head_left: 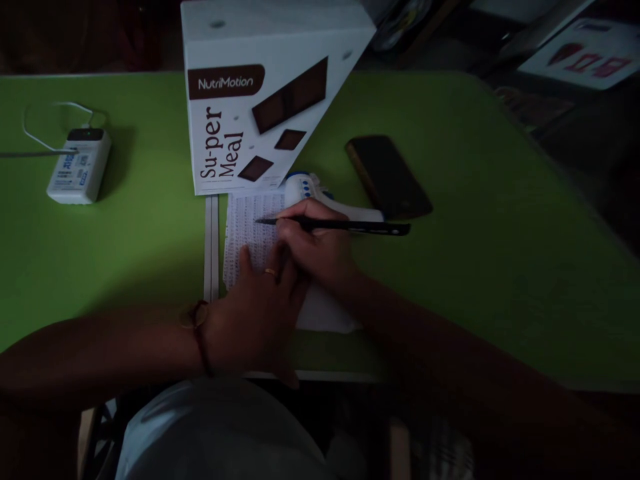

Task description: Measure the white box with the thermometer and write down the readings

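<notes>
My right hand (320, 240) is closed around a black pen (375, 228), its tip pointing left at a sheet of paper (245, 220) covered in small rows of marks. Flat on the same paper rests my left hand (257, 307), fingers spread, a ring on one finger and a cord bracelet at the wrist. The fingers of both hands meet or overlap near the middle of the sheet. Just beyond the right hand lies a white and blue handheld device (300, 189), partly hidden by that hand. Whether the pen tip touches the paper, I cannot tell.
A white NutriMotion box (225, 147) stands behind the paper on the green table (480, 267). A dark phone (390, 175) lies to the right. At the far left sits a white block-shaped device (80, 170) with a cable. The room is dim.
</notes>
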### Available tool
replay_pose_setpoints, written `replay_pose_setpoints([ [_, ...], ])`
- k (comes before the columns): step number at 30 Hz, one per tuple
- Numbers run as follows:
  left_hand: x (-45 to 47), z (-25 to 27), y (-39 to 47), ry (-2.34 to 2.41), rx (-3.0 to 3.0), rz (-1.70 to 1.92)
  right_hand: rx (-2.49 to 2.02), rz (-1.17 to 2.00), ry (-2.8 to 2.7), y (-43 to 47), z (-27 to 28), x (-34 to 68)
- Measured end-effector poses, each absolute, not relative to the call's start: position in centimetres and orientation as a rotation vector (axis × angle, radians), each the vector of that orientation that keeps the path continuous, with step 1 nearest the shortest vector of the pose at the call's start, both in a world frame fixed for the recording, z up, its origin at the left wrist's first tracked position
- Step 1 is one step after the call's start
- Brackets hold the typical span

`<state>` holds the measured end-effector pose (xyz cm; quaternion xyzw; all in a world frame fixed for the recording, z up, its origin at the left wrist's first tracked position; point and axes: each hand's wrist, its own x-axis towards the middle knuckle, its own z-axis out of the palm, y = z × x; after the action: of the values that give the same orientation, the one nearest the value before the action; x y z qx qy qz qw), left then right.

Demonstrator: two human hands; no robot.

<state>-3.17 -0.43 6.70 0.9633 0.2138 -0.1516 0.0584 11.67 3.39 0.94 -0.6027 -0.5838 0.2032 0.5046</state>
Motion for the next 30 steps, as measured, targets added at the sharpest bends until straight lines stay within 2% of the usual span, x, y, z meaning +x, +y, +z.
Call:
replay_pose_setpoints([
  [16, -3.1, 7.1, -0.4, 0.629, 2.93, -0.532, -1.325, 0.364, -1.468, 3.9, -0.3, 12.3],
  [30, -3.1, 6.9, -0.3, 0.645, 2.935, -0.489, -1.281, 0.414, -1.427, 4.0, -0.2, 12.5],
])
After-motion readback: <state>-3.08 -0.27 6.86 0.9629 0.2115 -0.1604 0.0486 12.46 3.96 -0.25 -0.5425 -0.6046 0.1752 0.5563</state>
